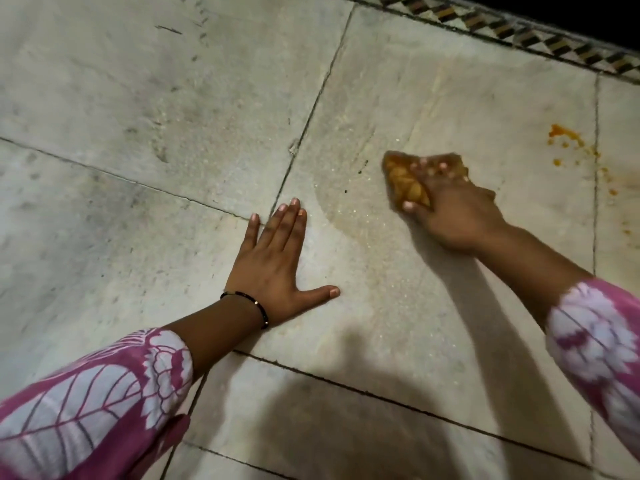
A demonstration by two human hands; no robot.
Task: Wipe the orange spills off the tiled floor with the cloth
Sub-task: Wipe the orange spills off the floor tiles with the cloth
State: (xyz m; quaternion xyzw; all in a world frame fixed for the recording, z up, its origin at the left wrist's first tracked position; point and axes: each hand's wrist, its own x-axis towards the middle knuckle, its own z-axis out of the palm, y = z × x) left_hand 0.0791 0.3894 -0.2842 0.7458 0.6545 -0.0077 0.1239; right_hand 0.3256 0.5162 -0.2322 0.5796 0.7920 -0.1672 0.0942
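The cloth lies on the floor, left of the spills.

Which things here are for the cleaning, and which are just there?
For the job:
- right hand
- crumpled orange-stained cloth
- orange spills
- pale tiled floor

Just there:
- left hand
- black bead bracelet
- patterned border strip

- No text, label, brand, number or sign can be read anywhere in the view.
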